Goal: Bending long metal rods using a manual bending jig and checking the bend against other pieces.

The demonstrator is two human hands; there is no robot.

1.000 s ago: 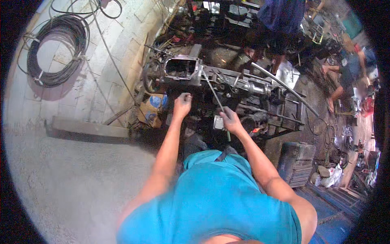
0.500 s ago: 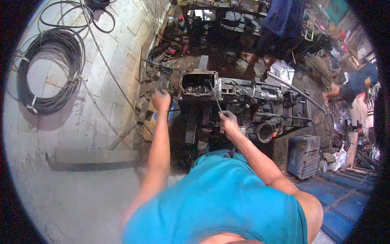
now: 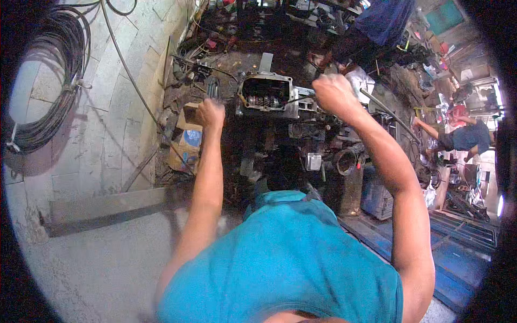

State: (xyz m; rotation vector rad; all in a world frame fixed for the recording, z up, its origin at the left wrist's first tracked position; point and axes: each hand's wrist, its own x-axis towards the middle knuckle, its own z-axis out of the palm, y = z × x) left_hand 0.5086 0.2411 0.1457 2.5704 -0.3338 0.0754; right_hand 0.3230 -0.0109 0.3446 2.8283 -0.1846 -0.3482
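An open-topped metal gear housing (image 3: 294, 86) stands ahead of me, with toothed gears (image 3: 264, 101) showing inside it. My right hand (image 3: 336, 92) is closed, raised to the right of the housing. A thin dark rod (image 3: 299, 99) runs from this hand toward the housing's right rim. Its far tip is hard to make out. Left of the housing, my left hand (image 3: 212, 112) is closed too. A dark, elongated part (image 3: 214, 88) with a rounded end sticks out beyond its fingers. What kind of part it is, I cannot tell.
A cardboard box (image 3: 183, 149) lies by my left forearm. Coiled black cable (image 3: 54, 81) rests on the pale surface at left. Right of the housing are a long pipe (image 3: 390, 114) and a round metal opening (image 3: 345, 161). Another person (image 3: 466, 134) sits at far right; dark-blue clothing (image 3: 385, 21) shows beyond.
My right hand has swung up and to the right with the thin rod, which now lies flatter. The left hand stays closed beside the housing. The whole view has shifted.
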